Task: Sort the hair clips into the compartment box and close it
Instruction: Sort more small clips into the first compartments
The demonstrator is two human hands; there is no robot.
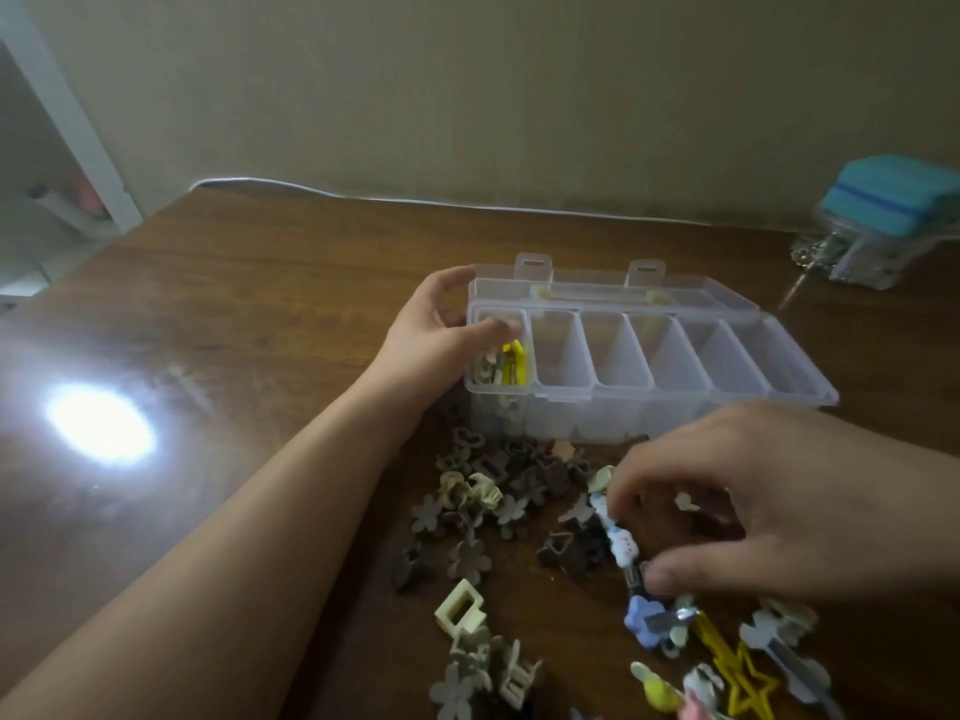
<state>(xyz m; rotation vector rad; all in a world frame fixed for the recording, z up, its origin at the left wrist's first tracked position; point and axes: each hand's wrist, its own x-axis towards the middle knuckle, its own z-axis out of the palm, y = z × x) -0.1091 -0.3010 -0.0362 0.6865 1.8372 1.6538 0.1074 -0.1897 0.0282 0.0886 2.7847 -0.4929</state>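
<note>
I work at a brown wooden table (234, 304) set against a wall. On it, the largest task item is the clear compartment box (649, 387), standing open with its lid (623, 293) folded back flat behind it. The box has one row of compartments. Only the leftmost compartment (501, 356) holds clips, among them a yellow clip (515, 358); the other compartments look empty.

In front of the box lies the loose pile of hair clips (498, 506), mostly brown and beige flower and claw shapes, touching the box's front wall. Further right and nearer to me are coloured pieces: a blue flower clip (644, 618) and a yellow star clip (748, 683).

My left hand (441, 330) sits at the box's left end, fingers loosely curled over the leftmost compartment. Motion blur hides the fingertips, so I cannot tell whether it holds a clip or is letting one go. My right hand (753, 496) hangs over the coloured clips, fingers bent downward and close around a white patterned clip (618, 543); I judge it is pinching this clip, but the blur leaves that uncertain.

Step in hand: sorting, at an early stage. Most clips are unsorted and the lid is not yet closed.

Next move, as I judge it: secure the white clip, carry it to a suitable compartment, release it there.
</note>
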